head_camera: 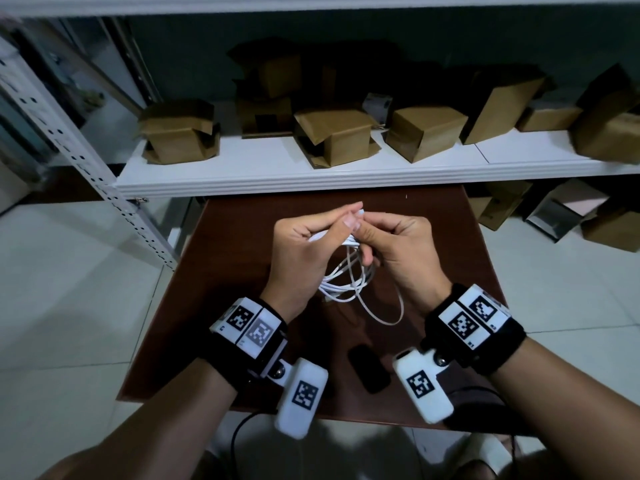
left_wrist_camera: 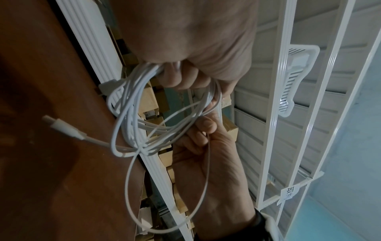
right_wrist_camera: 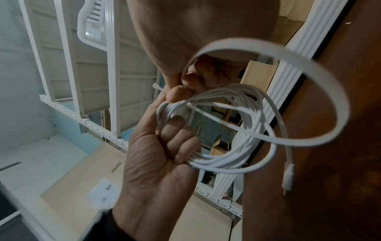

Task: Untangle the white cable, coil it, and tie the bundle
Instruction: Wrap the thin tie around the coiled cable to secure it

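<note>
The white cable (head_camera: pixel 349 282) is gathered into a loose coil that hangs between both hands above the brown table (head_camera: pixel 214 271). My left hand (head_camera: pixel 346 220) grips one side of the bundle, with its fingers (right_wrist_camera: pixel 177 140) curled round several strands. My right hand (head_camera: pixel 370 237) pinches the top of the coil (left_wrist_camera: pixel 140 114) right beside it. One longer loop (left_wrist_camera: pixel 164 195) droops below the bundle. A white plug (left_wrist_camera: pixel 62 127) sticks out sideways, and it also shows in the right wrist view (right_wrist_camera: pixel 288 172). The thin white tip of a tie (right_wrist_camera: pixel 154 85) pokes out between the hands.
A small black object (head_camera: pixel 369 372) lies on the table near its front edge. Behind the table, a white shelf (head_camera: pixel 311 174) carries several cardboard boxes (head_camera: pixel 332 136). A perforated metal upright (head_camera: pixel 114 188) stands at the left. More boxes (head_camera: pixel 606 226) sit on the tiled floor to the right.
</note>
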`<state>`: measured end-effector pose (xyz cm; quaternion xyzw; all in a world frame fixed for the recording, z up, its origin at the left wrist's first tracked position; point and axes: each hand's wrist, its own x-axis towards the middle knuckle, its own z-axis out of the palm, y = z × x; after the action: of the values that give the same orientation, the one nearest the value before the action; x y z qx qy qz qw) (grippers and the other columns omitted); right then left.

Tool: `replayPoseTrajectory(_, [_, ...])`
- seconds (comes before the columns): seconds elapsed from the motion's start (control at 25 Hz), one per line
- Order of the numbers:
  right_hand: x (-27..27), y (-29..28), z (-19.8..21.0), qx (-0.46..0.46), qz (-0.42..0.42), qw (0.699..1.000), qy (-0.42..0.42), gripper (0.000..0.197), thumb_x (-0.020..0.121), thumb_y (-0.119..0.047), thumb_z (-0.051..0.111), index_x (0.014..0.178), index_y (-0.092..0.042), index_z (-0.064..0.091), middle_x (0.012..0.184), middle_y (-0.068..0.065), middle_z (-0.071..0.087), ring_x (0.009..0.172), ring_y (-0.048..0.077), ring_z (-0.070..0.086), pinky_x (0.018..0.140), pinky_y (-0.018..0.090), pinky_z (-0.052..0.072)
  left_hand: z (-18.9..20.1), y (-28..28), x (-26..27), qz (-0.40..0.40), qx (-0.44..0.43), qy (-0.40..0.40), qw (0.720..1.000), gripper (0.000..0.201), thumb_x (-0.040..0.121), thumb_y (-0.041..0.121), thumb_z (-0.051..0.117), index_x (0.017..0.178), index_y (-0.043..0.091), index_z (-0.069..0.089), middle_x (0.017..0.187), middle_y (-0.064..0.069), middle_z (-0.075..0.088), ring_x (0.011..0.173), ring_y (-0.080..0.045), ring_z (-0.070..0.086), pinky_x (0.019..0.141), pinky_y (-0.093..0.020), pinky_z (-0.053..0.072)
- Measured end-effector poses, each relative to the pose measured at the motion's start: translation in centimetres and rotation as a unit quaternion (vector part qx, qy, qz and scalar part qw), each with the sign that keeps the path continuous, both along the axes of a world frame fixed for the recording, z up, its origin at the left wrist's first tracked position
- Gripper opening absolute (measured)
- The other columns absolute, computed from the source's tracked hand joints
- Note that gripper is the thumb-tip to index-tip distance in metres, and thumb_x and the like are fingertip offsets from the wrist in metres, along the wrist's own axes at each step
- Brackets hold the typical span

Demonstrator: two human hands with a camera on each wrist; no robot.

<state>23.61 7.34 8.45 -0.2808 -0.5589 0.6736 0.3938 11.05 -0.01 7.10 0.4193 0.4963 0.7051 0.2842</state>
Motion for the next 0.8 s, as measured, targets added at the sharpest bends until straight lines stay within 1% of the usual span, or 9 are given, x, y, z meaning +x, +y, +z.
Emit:
replayPoseTrajectory(0.08, [0.0,0.0,0.1,-0.002,0.0,1.0,0.002,0.024,0.094,-0.003,0.069,0.114,0.012,0.072,0.047,0.008,0.055,0.04,0.005,0.047,0.049,0.013,0.041,-0.2,0.0,-0.1,-0.013,0.003,-0.015,1.0,0.02,0.1,0.005,0.068,0.117,-0.004,0.076,0.072,-0.025,0.074,0.064,-0.031,0.073,0.078,-0.051,0.063])
replayPoseTrajectory(0.2, [-0.1,0.1,0.0,0.001,0.004,1.0,-0.011,0.021,0.094,-0.007,0.071,0.109,0.007,0.075,0.048,0.009,0.054,0.041,0.007,0.045,0.047,0.015,0.038,0.2,-0.2,0.3,-0.023,0.018,-0.022,0.999,0.016,0.102,-0.001,0.062,0.107,-0.01,0.074,0.062,-0.027,0.067,0.056,-0.03,0.07,0.07,-0.038,0.06])
replayPoseTrajectory(0.32, [-0.2,0.2,-0.3,-0.001,0.006,1.0,-0.016,0.021,0.094,-0.009,0.071,0.108,0.005,0.077,0.049,0.009,0.054,0.041,0.008,0.044,0.046,0.016,0.037,0.6,-0.2,0.5,-0.011,0.015,0.002,1.0,0.015,0.101,-0.004,0.061,0.098,-0.006,0.075,0.059,-0.019,0.068,0.054,-0.019,0.069,0.066,-0.026,0.057])
replayPoseTrajectory(0.4, [-0.1,0.3,-0.2,0.001,0.008,1.0,-0.017,0.022,0.093,-0.01,0.072,0.11,0.005,0.076,0.049,0.009,0.054,0.042,0.008,0.044,0.047,0.016,0.038,0.5,-0.1,0.1,-0.018,0.01,0.012,1.0,0.016,0.1,-0.003,0.063,0.097,0.001,0.078,0.066,-0.017,0.071,0.061,-0.015,0.072,0.07,-0.023,0.057])
replayPoseTrajectory(0.52, [0.2,0.5,-0.1,0.009,0.018,0.999,-0.025,0.023,0.093,-0.007,0.071,0.111,0.007,0.075,0.047,0.007,0.054,0.04,0.006,0.045,0.048,0.014,0.039,0.2,0.1,-0.5,-0.018,-0.01,0.019,1.0,0.016,0.099,0.004,0.068,0.103,0.013,0.081,0.087,-0.009,0.08,0.08,-0.011,0.075,0.082,-0.023,0.056])
replayPoseTrajectory(0.56, [0.2,0.6,-0.1,0.011,0.02,0.999,-0.031,0.023,0.094,-0.006,0.071,0.111,0.009,0.075,0.047,0.007,0.054,0.04,0.006,0.045,0.048,0.013,0.039,0.2,0.1,-0.5,-0.02,-0.015,0.022,0.999,0.017,0.1,0.005,0.068,0.104,0.015,0.081,0.089,-0.007,0.081,0.082,-0.01,0.075,0.083,-0.022,0.055])
replayPoseTrajectory(0.68, [0.2,0.7,-0.2,0.013,0.02,0.999,-0.046,0.019,0.094,-0.006,0.071,0.105,0.009,0.075,0.046,0.007,0.054,0.039,0.006,0.046,0.048,0.013,0.039,0.3,0.1,-0.2,-0.02,-0.013,0.026,0.999,0.028,0.1,0.001,0.066,0.091,0.022,0.083,0.077,-0.002,0.078,0.075,-0.005,0.073,0.079,-0.018,0.054])
replayPoseTrajectory(0.72, [0.2,0.7,-0.2,0.008,0.017,0.999,-0.044,0.019,0.094,-0.006,0.071,0.106,0.008,0.075,0.047,0.008,0.054,0.04,0.006,0.047,0.048,0.013,0.04,0.2,0.2,-0.2,-0.011,-0.015,0.023,1.0,0.028,0.099,0.001,0.067,0.09,0.021,0.083,0.077,-0.001,0.078,0.074,-0.005,0.073,0.078,-0.019,0.054])
replayPoseTrajectory(0.8, [0.2,0.8,-0.3,-0.011,0.012,0.999,-0.03,0.02,0.094,-0.006,0.071,0.109,0.007,0.075,0.048,0.008,0.056,0.039,0.007,0.047,0.046,0.014,0.04,0.0,0.5,-0.4,0.016,-0.026,0.006,0.999,0.015,0.098,0.006,0.07,0.095,0.012,0.083,0.083,-0.004,0.081,0.079,-0.01,0.074,0.08,-0.024,0.056])
